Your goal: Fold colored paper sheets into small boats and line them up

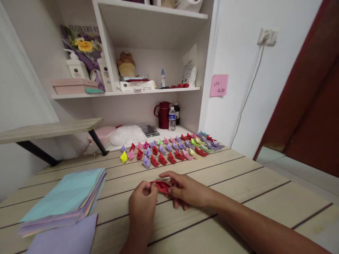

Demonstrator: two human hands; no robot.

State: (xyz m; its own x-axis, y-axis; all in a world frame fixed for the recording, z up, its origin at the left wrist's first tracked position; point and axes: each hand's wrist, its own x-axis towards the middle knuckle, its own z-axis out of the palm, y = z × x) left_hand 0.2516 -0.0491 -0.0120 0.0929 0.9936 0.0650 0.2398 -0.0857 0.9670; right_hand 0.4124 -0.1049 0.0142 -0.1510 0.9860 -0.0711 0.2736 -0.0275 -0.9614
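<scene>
Both my hands pinch a small folded red paper piece (162, 186) just above the wooden table (238, 183). My left hand (143, 203) grips its left end with thumb and fingers closed. My right hand (185, 190) holds the right end, its index finger stretched along the top. Beyond my hands, rows of small folded paper boats (169, 148) in red, pink, purple, yellow and green stand on the table.
A stack of coloured paper sheets (69, 199) lies at the left, with a loose purple sheet (66, 238) in front. A raised wooden shelf board (47, 129) sits at the back left. Shelves behind hold a red jug (163, 114), a water bottle (172, 119) and boxes.
</scene>
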